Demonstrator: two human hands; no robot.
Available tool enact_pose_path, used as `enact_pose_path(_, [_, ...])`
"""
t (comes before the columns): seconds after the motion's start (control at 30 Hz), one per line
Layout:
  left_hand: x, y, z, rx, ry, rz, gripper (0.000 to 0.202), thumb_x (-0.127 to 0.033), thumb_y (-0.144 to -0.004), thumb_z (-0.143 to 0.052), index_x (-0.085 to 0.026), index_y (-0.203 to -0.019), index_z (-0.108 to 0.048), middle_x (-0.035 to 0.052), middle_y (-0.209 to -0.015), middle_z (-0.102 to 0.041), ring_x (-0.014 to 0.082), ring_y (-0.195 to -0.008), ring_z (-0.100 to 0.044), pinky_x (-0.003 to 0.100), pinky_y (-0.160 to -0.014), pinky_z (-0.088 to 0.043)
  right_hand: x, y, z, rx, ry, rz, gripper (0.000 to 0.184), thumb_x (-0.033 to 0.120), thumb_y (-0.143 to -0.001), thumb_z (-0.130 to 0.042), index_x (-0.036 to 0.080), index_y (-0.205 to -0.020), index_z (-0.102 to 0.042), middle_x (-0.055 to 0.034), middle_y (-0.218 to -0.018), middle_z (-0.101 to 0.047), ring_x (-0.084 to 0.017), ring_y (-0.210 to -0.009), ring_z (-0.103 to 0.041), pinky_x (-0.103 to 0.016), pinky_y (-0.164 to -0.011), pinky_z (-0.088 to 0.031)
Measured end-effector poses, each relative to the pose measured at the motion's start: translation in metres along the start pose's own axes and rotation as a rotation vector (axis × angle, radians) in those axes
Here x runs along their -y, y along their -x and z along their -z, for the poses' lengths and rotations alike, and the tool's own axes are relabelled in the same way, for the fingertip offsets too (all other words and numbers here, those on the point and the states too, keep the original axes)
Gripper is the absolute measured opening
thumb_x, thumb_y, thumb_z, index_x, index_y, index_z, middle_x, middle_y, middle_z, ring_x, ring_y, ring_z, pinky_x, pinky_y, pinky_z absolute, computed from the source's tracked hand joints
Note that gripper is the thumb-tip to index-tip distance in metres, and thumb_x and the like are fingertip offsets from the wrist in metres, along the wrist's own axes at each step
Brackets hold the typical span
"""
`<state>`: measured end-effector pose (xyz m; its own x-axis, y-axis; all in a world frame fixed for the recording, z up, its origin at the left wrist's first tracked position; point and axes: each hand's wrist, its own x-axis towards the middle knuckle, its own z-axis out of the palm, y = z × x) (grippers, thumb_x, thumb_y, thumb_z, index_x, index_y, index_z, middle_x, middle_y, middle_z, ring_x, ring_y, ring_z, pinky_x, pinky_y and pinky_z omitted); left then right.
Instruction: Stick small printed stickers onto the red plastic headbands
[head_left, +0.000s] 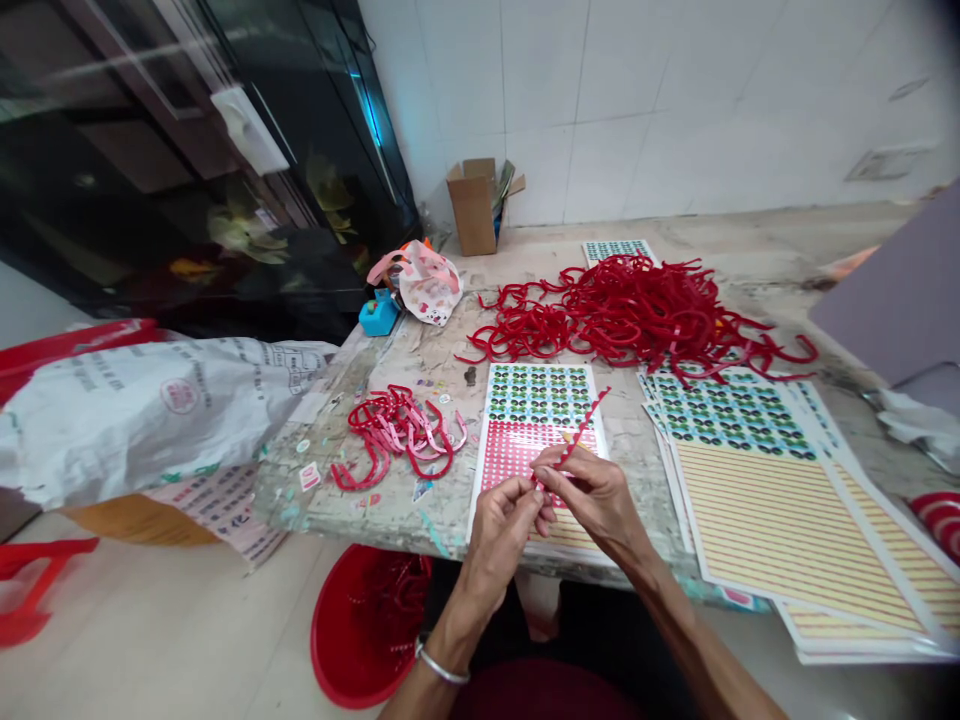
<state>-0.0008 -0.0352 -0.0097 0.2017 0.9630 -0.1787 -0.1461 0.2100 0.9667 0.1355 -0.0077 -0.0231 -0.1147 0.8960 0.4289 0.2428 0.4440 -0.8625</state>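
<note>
Above a printed sticker sheet [510, 455], my left hand [510, 520] and my right hand [592, 490] meet with closed fingers. Both pinch a narrow red strip with white marks [586, 425], whose free end points up and away to the right. Its lower end is hidden among my fingertips. The sheet has green-and-blue pictures on its far part and red rows with white dots nearer me. To the left lies a small group of red and pink headbands [405, 430]. A large tangled heap of plain red headbands [630, 310] sits beyond the sheet.
More sticker sheets [780, 500] are stacked at the right, overhanging the front edge. At the back stand a cardboard box [474, 210], a patterned bag [429, 285] and a blue holder [379, 314]. A red basin [352, 630] is on the floor; a white sack [180, 410] lies left.
</note>
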Motion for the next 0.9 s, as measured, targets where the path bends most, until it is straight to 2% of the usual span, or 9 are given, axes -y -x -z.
enact_pose_path(0.17, [-0.006,-0.004,0.004,0.094,-0.002,0.030,0.024,-0.036,-0.080,-0.053,-0.014,-0.073,-0.061,0.0028,-0.066,-0.058,0.0117,-0.058,-0.050,0.024,-0.060,-0.038,0.002,0.003,-0.001,0.019,0.054,0.041,0.018,0.022,-0.081,-0.055,0.021,-0.069,-0.069,-0.0053,-0.077,-0.067,-0.017,-0.070,-0.063,-0.032,-0.070,-0.052])
enact_pose_path(0.33, [-0.003,-0.004,-0.001,0.082,0.060,0.085,0.027,-0.040,-0.077,-0.056,-0.014,-0.067,-0.056,-0.0020,-0.062,-0.048,0.0069,-0.051,-0.036,0.021,-0.051,-0.028,-0.006,0.006,0.001,-0.056,0.059,-0.025,0.014,0.025,-0.081,-0.057,0.021,-0.082,-0.071,-0.0061,-0.084,-0.069,-0.020,-0.083,-0.064,-0.035,-0.077,-0.051])
enact_pose_path(0.53, [0.003,0.001,-0.005,0.029,0.125,0.122,0.019,-0.031,-0.077,-0.056,-0.015,-0.068,-0.052,-0.0038,-0.061,-0.045,0.0055,-0.050,-0.030,0.019,-0.048,-0.022,-0.009,0.007,0.003,-0.044,-0.117,-0.234,0.021,0.033,-0.081,-0.057,0.018,-0.078,-0.071,-0.0058,-0.079,-0.068,-0.018,-0.071,-0.063,-0.029,-0.059,-0.056])
enact_pose_path(0.63, [0.003,0.002,-0.005,0.004,0.130,0.116,0.018,-0.029,-0.078,-0.054,-0.015,-0.067,-0.053,-0.0031,-0.061,-0.045,0.0059,-0.051,-0.032,0.019,-0.049,-0.023,-0.011,0.006,0.001,-0.048,-0.223,-0.288,0.023,0.037,-0.078,-0.059,0.018,-0.082,-0.072,-0.0048,-0.080,-0.067,-0.017,-0.072,-0.062,-0.029,-0.058,-0.058])
enact_pose_path(0.73, [0.003,0.003,-0.004,-0.008,0.125,0.112,0.016,-0.028,-0.077,-0.054,-0.015,-0.067,-0.054,-0.0029,-0.061,-0.044,0.0061,-0.050,-0.032,0.019,-0.048,-0.024,-0.014,0.006,-0.001,-0.067,-0.278,-0.354,0.024,0.039,-0.076,-0.061,0.018,-0.079,-0.072,-0.0034,-0.078,-0.065,-0.016,-0.069,-0.061,-0.029,-0.058,-0.060])
enact_pose_path(0.9, [0.005,0.004,-0.002,0.033,0.147,0.083,0.014,-0.022,-0.077,-0.052,-0.015,-0.066,-0.054,-0.0024,-0.059,-0.044,0.0066,-0.050,-0.031,0.020,-0.049,-0.025,-0.018,0.006,-0.002,-0.056,-0.296,-0.411,0.025,0.040,-0.076,-0.062,0.017,-0.075,-0.071,-0.0014,-0.070,-0.063,-0.014,-0.065,-0.060,-0.027,-0.056,-0.059])
